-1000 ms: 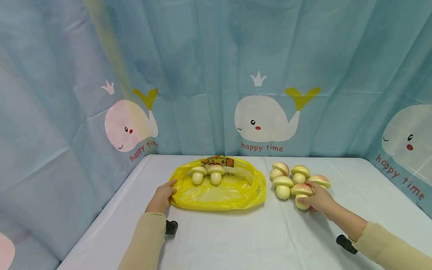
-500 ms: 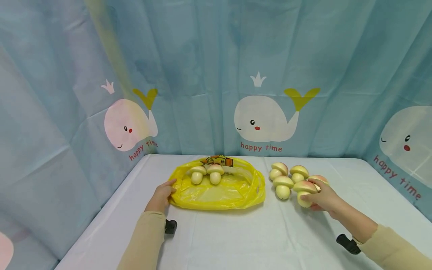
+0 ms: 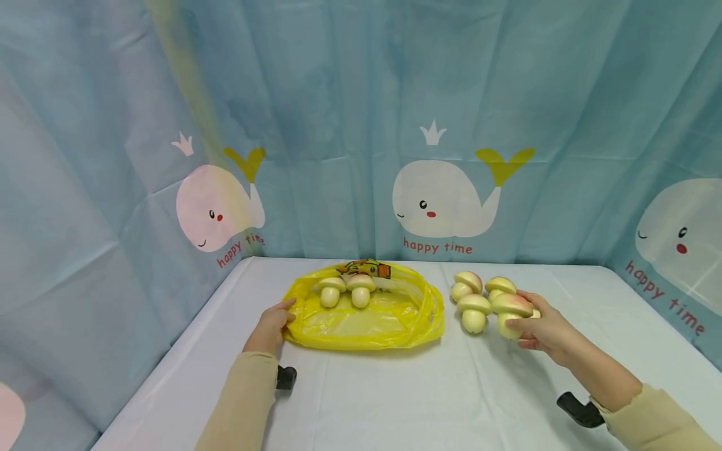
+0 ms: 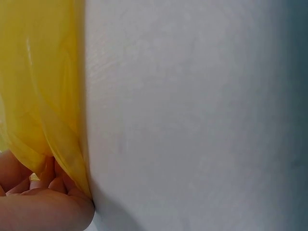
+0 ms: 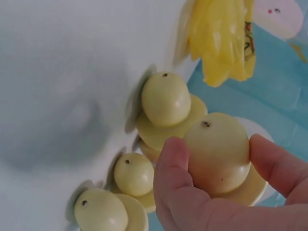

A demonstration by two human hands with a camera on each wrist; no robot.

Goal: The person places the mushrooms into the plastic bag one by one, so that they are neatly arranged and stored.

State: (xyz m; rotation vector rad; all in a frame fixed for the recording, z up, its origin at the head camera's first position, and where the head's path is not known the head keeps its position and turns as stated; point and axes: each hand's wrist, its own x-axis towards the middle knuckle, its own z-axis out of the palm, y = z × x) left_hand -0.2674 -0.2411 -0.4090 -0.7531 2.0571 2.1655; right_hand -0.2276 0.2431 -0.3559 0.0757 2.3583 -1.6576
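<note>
A yellow plastic bag [image 3: 366, 342] lies spread on the table with its mouth toward me, a cartoon print at its back. Inside it sit two toy mushrooms [image 3: 330, 297], cream with rounded caps. My left hand [image 3: 269, 329] holds the bag's left edge; in the left wrist view its fingers [image 4: 48, 180] are curled into the yellow film. At the right, my right hand [image 3: 549, 329] grips another toy mushroom [image 3: 510, 307] with a pinkish tint on its cap. The right wrist view shows thumb and fingers on both sides of this mushroom's round stem [image 5: 216, 149].
Several more toy mushrooms [image 3: 474, 313] stand close together just left of and behind the right hand, one partly hidden by it. A white cloth covers the table [image 3: 383, 401]. Behind it hangs a blue curtain [image 3: 327, 125] printed with whales.
My right hand has lifted the gripped mushroom slightly up and away from me, nearer the others. The left hand and the bag have stayed put.
</note>
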